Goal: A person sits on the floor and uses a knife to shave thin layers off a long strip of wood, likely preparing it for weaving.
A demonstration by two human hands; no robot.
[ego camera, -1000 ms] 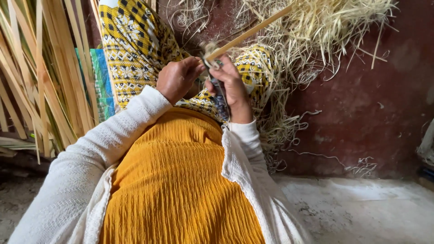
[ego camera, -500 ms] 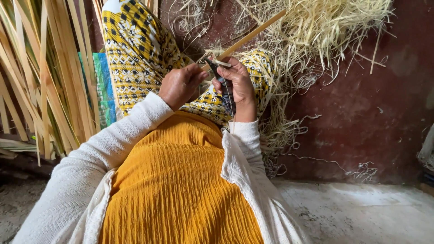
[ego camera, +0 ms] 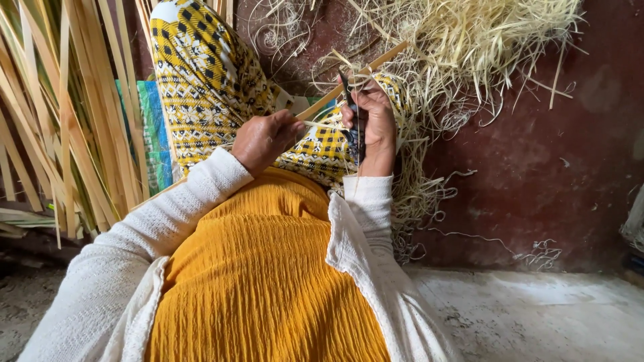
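My left hand [ego camera: 263, 139] grips the near end of a thin pale bamboo strip [ego camera: 355, 74] that slants up to the right over my lap. My right hand [ego camera: 373, 124] is closed around a dark-handled knife [ego camera: 351, 114], its blade set against the strip just right of my left hand. A fine sliver curls off the strip between my two hands. Both hands rest above my knees, which are covered in yellow patterned cloth [ego camera: 201, 87].
Long split bamboo slats [ego camera: 60, 121] lean at the left. A heap of pale shavings [ego camera: 469, 47] lies beyond my knees against a dark red wall [ego camera: 550, 154]. Grey concrete floor [ego camera: 537, 315] lies at the lower right.
My left hand has drawn back along the strip toward me. My right hand has turned the knife more upright against the strip, and a sliver has peeled off.
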